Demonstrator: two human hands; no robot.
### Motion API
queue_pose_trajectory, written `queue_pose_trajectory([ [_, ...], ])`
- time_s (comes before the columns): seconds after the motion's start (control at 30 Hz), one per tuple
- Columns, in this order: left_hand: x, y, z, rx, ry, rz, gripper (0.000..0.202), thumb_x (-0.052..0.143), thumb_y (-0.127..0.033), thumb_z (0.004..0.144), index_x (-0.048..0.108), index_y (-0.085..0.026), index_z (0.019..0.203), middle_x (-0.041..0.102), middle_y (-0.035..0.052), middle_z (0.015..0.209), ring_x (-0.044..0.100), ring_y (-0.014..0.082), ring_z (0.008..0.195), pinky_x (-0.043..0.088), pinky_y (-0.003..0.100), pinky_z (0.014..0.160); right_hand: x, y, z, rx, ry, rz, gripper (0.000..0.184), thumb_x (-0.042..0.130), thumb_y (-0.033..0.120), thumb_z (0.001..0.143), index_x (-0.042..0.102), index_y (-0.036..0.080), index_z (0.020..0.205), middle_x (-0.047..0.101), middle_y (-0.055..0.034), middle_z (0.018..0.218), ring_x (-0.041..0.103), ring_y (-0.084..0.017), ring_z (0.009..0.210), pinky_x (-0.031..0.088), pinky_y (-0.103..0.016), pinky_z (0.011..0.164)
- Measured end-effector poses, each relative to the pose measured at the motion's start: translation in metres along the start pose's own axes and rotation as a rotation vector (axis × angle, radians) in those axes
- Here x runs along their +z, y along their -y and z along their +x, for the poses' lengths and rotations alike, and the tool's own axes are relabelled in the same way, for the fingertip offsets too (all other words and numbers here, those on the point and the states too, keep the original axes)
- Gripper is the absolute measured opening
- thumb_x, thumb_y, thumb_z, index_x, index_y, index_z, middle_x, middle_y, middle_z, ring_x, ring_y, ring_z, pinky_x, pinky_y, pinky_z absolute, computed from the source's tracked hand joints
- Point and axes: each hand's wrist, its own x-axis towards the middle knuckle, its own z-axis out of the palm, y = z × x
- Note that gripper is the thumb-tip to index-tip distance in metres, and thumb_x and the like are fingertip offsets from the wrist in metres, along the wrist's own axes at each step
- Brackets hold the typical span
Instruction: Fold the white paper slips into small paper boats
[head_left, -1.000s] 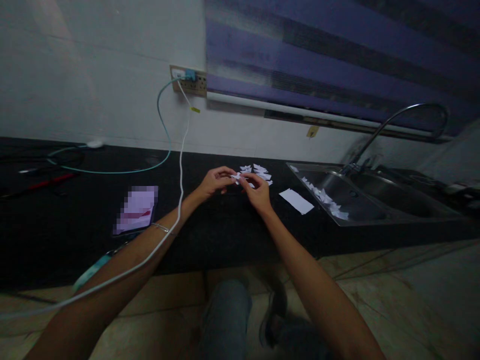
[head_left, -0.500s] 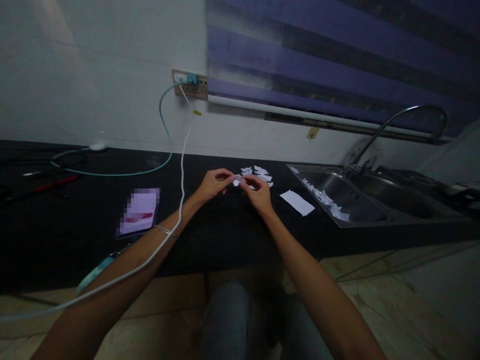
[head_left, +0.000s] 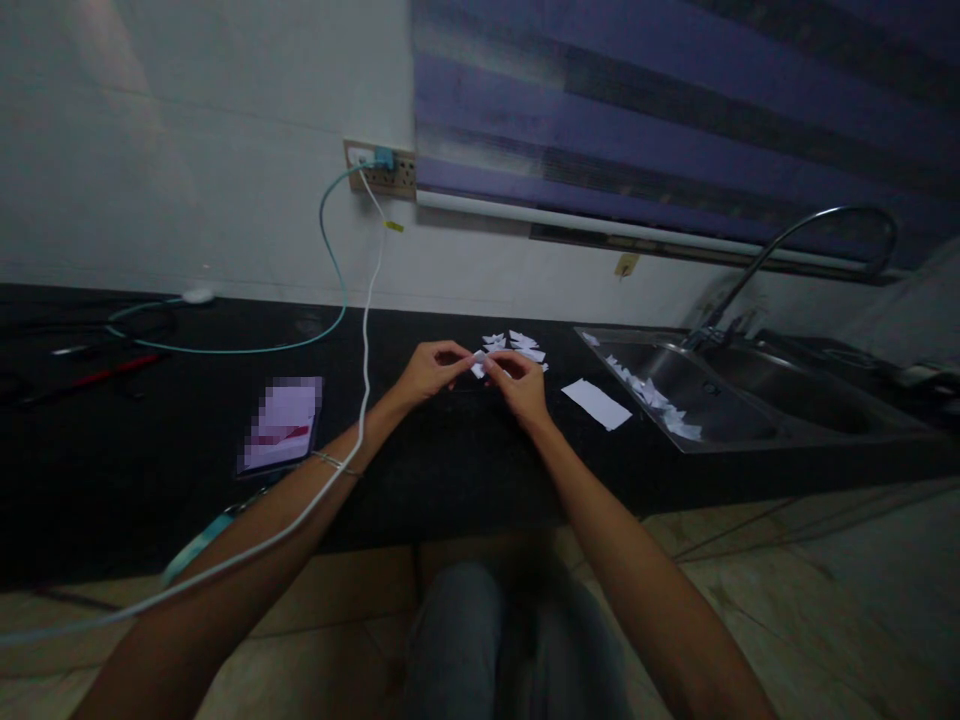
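Note:
A small folded piece of white paper (head_left: 478, 366) is pinched between my two hands above the black countertop (head_left: 450, 480). My left hand (head_left: 429, 372) grips its left side with thumb and fingertips. On the other side, my right hand (head_left: 519, 384) closes thumb and fingers on the paper. Just behind my fingers lie several folded white paper pieces (head_left: 526, 346), partly hidden by my right hand. A stack of flat white paper sheets (head_left: 596, 404) rests to the right of my right hand.
More folded papers (head_left: 660, 402) line the left ledge of the steel sink (head_left: 750, 432), below a curved faucet (head_left: 795, 225). A phone or tablet (head_left: 281, 425) with a blurred screen lies left. A white cable (head_left: 365, 370) runs from the wall outlet (head_left: 382, 172) across my left forearm.
Both hands stay at nearly the same spot, with the paper piece still held between them. Its angle and my fingers have shifted slightly. One leg below the counter has moved a little.

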Motion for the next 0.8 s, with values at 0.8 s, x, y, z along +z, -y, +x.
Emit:
queue_pose_trajectory([
  [0.8, 0.0096, -0.008, -0.0027, -0.025, 0.017, -0.105, 0.029, 0.072, -0.032, 0.079, 0.071, -0.014, 0.102, 0.075, 0.0127, 0.103, 0.071, 0.0198, 0.084, 0.048, 0.02, 0.047, -0.0027, -0.0094, 0.005, -0.065, -0.095, -0.13, 0.02, 0.073, 0.039, 0.077, 0.072, 0.02, 0.083, 0.072, -0.0042, 0.085, 0.067, -0.02, 0.08, 0.056, -0.035, 0.078],
])
